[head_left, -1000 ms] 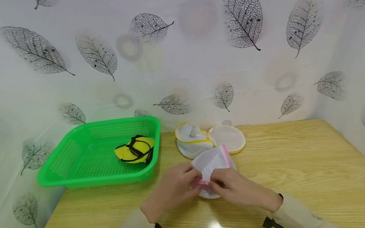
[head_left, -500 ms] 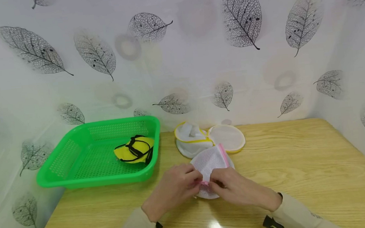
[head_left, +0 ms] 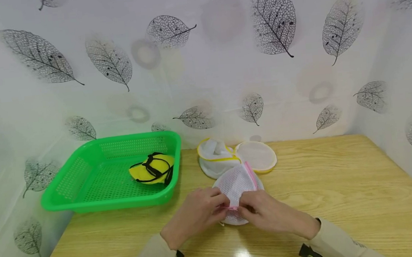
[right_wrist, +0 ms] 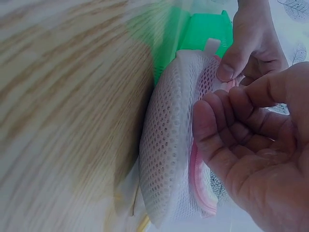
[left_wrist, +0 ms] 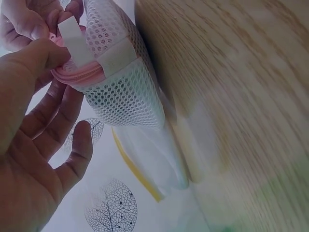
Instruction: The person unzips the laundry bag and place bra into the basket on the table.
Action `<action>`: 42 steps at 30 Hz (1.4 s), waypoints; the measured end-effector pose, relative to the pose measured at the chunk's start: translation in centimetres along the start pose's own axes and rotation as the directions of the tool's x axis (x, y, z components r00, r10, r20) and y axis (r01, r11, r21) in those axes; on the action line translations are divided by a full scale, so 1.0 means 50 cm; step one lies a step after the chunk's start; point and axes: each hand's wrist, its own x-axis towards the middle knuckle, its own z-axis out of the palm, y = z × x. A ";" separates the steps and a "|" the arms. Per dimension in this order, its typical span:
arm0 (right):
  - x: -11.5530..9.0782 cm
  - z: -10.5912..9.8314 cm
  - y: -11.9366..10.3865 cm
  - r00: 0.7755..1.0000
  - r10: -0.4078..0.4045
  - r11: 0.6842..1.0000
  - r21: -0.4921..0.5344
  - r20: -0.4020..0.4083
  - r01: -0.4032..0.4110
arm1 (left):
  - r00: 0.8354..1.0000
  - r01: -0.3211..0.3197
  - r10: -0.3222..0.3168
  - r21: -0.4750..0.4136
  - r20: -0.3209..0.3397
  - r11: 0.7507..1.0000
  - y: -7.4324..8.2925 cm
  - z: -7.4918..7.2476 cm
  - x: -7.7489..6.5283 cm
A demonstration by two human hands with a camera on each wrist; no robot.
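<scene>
A white mesh laundry bag [head_left: 233, 181] with pink zipper trim lies on the table between both hands. My left hand [head_left: 200, 209] pinches the left end of the pink zipper [left_wrist: 82, 75], thumb beside a white fabric tab [left_wrist: 75, 38]; its other fingers spread away in the left wrist view. Close beside it, my right hand [head_left: 264, 210] pinches at the zipper, with its fingers curled in toward the palm. What sits between the right fingertips is mostly hidden. A pink edge of the bag stands up at the upper right of the mesh.
Behind the laundry bag lies a second white mesh bag [head_left: 215, 169] with yellow trim, its round lid [head_left: 257, 156] folded out to the right. A green plastic basket [head_left: 116, 203] at the left holds a yellow bundle [head_left: 162, 163] with black straps. A leaf-printed sheet [head_left: 222, 69] hangs behind the table.
The laundry bag's raised pink edge has shifted slightly left. Both hands stay at the zipper with only small finger movements.
</scene>
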 end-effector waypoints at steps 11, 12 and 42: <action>-0.004 -0.002 0.003 1.000 0.018 1.000 0.013 0.019 -0.018 | 1.000 0.010 -0.010 0.004 0.005 1.000 0.000 0.000 -0.004; -0.004 -0.002 0.003 1.000 0.015 1.000 0.011 0.015 -0.015 | 1.000 0.008 -0.008 0.004 0.004 1.000 -0.001 0.000 -0.004; -0.015 -0.017 0.007 0.999 0.045 0.999 0.019 0.019 -0.045 | 1.000 0.019 -0.019 -0.046 0.009 0.999 -0.010 0.002 -0.011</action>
